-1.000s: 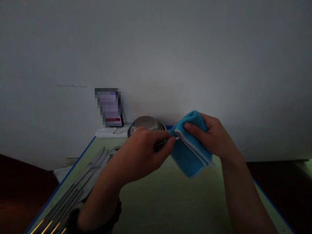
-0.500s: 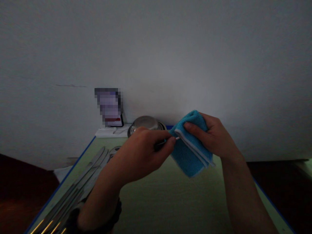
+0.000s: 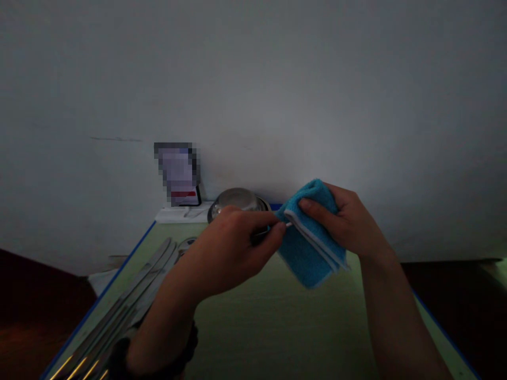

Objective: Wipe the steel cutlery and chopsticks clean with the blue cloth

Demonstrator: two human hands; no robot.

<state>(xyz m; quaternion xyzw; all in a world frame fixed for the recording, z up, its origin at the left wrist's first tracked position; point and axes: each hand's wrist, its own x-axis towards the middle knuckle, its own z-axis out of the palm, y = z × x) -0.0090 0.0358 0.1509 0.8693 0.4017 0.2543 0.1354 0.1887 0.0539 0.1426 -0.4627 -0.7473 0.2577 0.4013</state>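
In the head view my left hand (image 3: 225,250) is closed, its thumb and forefinger pinching a thin metal utensil (image 3: 288,225). Only a short bright piece of that utensil shows, so its kind cannot be made out. Its far end runs into a folded blue cloth (image 3: 311,264) with a pale edge. My right hand (image 3: 348,221) grips this cloth from the right, thumb on top and fingers behind it. One corner of the cloth hangs down above the table. A dark band circles my left wrist.
Several table knives (image 3: 137,290) lie along the left of the green table (image 3: 277,332), with a rounded metal piece (image 3: 187,244) beside them. Metal bowls (image 3: 237,198) stand at the back near the wall. Left of them, a phone-like screen (image 3: 178,171) leans above a white strip (image 3: 174,215).
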